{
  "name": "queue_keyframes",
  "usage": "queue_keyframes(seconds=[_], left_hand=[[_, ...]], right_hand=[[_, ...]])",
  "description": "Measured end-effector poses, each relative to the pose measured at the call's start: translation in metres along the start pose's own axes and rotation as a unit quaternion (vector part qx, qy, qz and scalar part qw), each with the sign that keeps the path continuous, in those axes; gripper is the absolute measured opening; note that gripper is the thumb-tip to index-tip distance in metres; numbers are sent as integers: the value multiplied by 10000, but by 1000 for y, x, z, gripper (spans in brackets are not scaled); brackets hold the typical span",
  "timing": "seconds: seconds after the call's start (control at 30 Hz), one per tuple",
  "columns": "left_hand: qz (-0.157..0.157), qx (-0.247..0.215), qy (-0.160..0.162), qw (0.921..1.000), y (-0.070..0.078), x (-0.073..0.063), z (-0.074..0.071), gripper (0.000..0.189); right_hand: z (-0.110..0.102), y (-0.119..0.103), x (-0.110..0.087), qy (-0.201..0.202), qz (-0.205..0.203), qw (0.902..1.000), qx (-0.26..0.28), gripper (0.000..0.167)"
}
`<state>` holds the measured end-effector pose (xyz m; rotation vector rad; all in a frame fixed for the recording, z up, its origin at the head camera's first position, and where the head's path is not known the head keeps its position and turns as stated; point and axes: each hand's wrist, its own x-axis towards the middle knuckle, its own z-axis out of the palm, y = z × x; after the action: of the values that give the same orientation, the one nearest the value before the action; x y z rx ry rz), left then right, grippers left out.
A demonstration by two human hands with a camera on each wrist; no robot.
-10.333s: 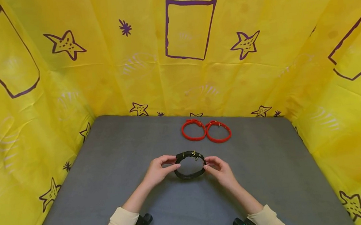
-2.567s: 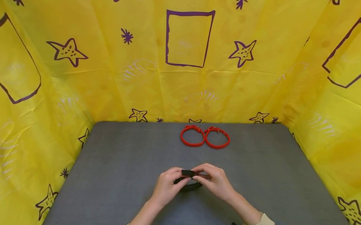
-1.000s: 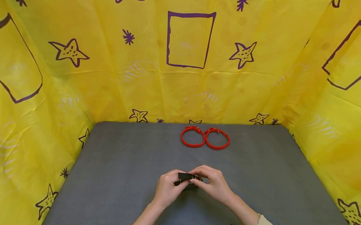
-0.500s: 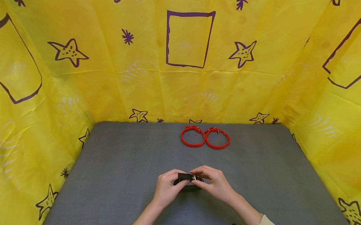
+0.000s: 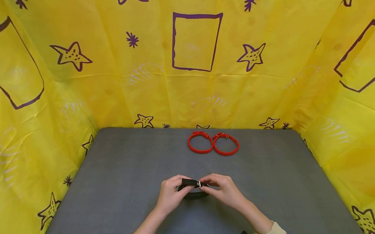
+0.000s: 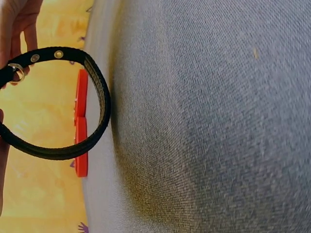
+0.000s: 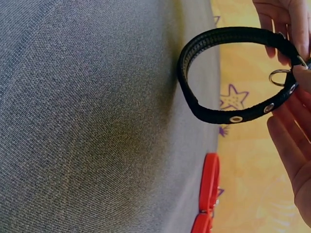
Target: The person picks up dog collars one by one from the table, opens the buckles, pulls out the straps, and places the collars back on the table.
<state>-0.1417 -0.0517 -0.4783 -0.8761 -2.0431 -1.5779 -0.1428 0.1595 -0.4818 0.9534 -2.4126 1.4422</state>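
A black collar (image 5: 195,195) stands on its lower edge or just over the grey surface in the head view, its loop ringed with metal eyelets (image 7: 236,119). My left hand (image 5: 169,195) pinches the collar left of the buckle (image 5: 198,184), beside the strap end (image 5: 188,182) that sticks up. On the other side, my right hand (image 5: 225,193) pinches the strap by the buckle between thumb and fingers. A metal ring (image 7: 279,77) hangs inside the loop in the right wrist view.
Two red collars (image 5: 201,152), (image 5: 227,153) lie side by side, buckled into loops, farther back on the grey cloth surface (image 5: 127,169). Yellow fabric walls (image 5: 157,89) with purple drawings enclose the surface at the back and both sides.
Earlier my hands held the collar's loop at its two sides; since then they have come together at the buckle. Over the last second the strap end and buckle have shifted slightly left.
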Motion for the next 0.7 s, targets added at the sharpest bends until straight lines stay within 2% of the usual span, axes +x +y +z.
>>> queue_keyframes(seconds=[0.1,0.2,0.47,0.7], left_hand=[[-73,19,11,10000,-1,1,-1,14],[-187,43,16,9998,-1,1,-2,14],[-467,-122,-17,9988,-1,-1,-2,11],[-844,-184,10,9963,0,-1,-2,9]], right_hand=[[-4,-13,4,-77,36,10000,30,21],[-6,-15,5,-109,99,9999,20,21],[1,21,-5,-136,114,9998,-36,22],[-1,28,-7,-241,39,9994,-228,20]])
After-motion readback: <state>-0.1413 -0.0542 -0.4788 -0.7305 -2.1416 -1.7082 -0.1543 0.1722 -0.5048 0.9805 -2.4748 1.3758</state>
